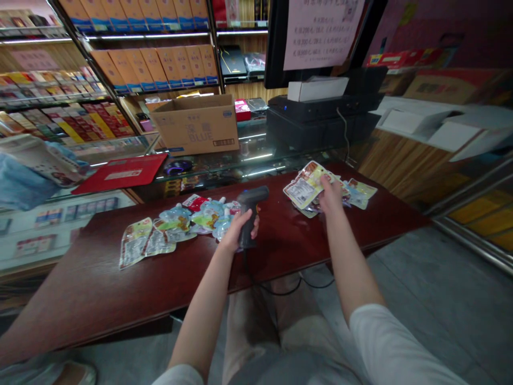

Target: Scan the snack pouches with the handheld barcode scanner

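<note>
Head view: my left hand [236, 231] is wrapped round the handle of a black barcode scanner [249, 214], fingers closed on it, scanner upright over the table, its head pointing to the right. Black cable [280, 293] runs from the handle down past the near table edge. My right hand [332, 197] pinches a silver-and-yellow packet [306, 186] near its right edge, thumb on top; fingers underneath mostly hidden, so can't tell how many packets are in the grip. Packet is tilted, printed face up, over other packets [363, 193] on the right part of the dark red table [92, 283]. Second group on the left part: two silver-and-yellow packets [136, 241] overlapping flat, then light blue pouches [176, 215] and a red packet [195, 202], reaching to just beside my left hand; some of these sit partly behind the hand and scanner. Beyond the table, glass counter with an open cardboard box [196, 125], a dark mouse [179, 167] near it, a red folder [120, 174] to the left. Black monitor [276, 45] stands back right, printed sheet [320, 32] on it. Shelves behind hold rows of orange boxes [156, 67].
</note>
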`<action>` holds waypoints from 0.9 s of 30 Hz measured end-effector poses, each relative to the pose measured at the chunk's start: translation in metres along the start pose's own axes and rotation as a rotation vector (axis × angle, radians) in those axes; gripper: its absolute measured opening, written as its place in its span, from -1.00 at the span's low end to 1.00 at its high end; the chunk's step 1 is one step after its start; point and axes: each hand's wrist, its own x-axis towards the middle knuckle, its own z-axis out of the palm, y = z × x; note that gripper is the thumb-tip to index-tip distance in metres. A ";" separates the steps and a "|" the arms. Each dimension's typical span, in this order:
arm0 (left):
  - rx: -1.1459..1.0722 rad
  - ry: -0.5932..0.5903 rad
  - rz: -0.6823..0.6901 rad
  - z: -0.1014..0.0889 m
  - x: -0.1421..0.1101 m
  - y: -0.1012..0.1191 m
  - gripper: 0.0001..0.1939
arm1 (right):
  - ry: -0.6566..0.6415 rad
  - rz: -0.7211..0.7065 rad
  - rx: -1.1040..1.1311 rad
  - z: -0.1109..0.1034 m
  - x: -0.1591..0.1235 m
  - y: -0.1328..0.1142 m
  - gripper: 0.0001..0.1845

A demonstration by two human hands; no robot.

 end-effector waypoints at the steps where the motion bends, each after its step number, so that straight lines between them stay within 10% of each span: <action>1: -0.027 0.013 0.015 -0.001 -0.001 0.003 -0.44 | 0.024 -0.039 -0.054 -0.005 0.008 -0.002 -0.55; 6: -0.136 0.056 0.059 -0.008 -0.002 0.013 -0.48 | 0.215 -0.268 -0.608 -0.032 0.051 -0.019 -0.52; 13: -0.142 0.049 0.037 -0.011 -0.001 0.014 -0.49 | 0.082 -0.389 -1.339 -0.041 0.038 -0.025 -0.53; 17: -0.136 0.076 0.050 -0.009 -0.002 0.014 -0.48 | -0.184 -0.367 -1.389 -0.041 0.021 -0.016 -0.64; 27: -0.118 0.139 0.137 -0.015 -0.007 0.025 -0.54 | -0.247 -0.206 -1.440 -0.035 0.047 -0.019 -0.46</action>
